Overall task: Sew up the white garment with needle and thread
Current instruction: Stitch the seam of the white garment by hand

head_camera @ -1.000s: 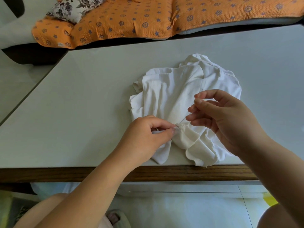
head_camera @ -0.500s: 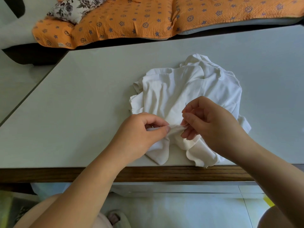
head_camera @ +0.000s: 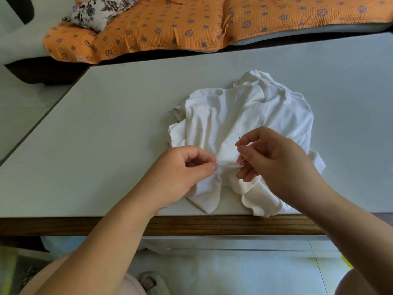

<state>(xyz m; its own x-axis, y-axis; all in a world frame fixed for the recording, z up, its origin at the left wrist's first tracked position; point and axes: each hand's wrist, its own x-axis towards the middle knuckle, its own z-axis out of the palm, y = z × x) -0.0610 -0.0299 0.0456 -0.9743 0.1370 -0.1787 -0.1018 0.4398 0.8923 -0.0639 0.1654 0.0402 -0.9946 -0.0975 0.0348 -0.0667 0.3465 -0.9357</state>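
A crumpled white garment [head_camera: 240, 118] lies on the table near its front edge. My left hand [head_camera: 180, 173] pinches a small fold of the cloth between thumb and forefinger. Just right of that fold, my right hand [head_camera: 274, 162] pinches a thin dark needle [head_camera: 239, 139] that points up and away from me. A short loop of pale pink thread [head_camera: 241, 162] runs from the fold under my right fingers. The needle's lower end is hidden by my fingertips.
The pale table top [head_camera: 106, 135] has a dark wooden front edge [head_camera: 212, 225]. Beyond the table stands a bench with an orange patterned cushion [head_camera: 170, 24] and a floral pillow [head_camera: 95, 11]. Pale floor tiles show below.
My right hand came down from above the cloth to the pinched fold, with the needle now pointing upward. My left hand kept its pinch and shifted slightly up and left.
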